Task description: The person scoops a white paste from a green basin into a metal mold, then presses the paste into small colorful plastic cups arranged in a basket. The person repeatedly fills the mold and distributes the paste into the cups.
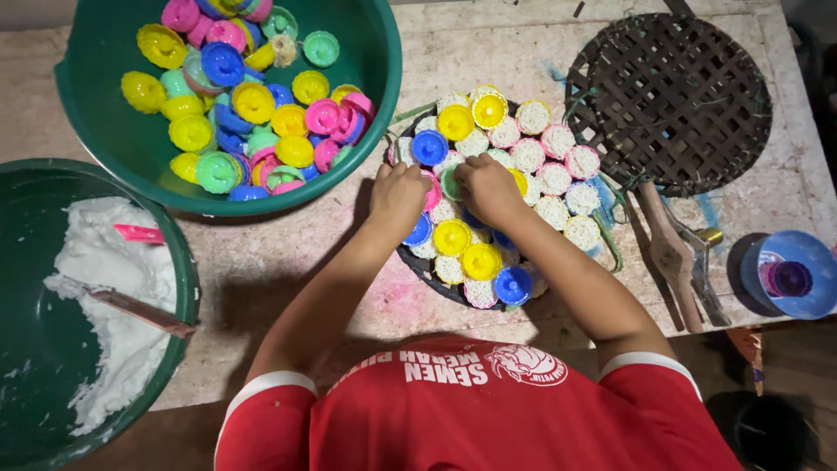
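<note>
A round dark tray (436,283) holds several small round moulds, yellow, blue, pink and green, along with white cakes pressed out in the same shape. Both hands rest over the tray's middle, knuckles up and fingers curled down. My left hand (397,196) grips a pink mould (432,190). My right hand (488,187) closes on a green mould (450,183) right beside it. A yellow mould (452,236) and a blue mould (419,232) lie just below the hands. The fingertips are hidden under the knuckles.
A green basin (375,105) of loose coloured moulds stands at the back left. A second green basin (179,288) at the left holds white dough and a flat stick. A woven dark tray (671,100), wooden tongs (671,257) and a blue cup (793,275) lie at the right.
</note>
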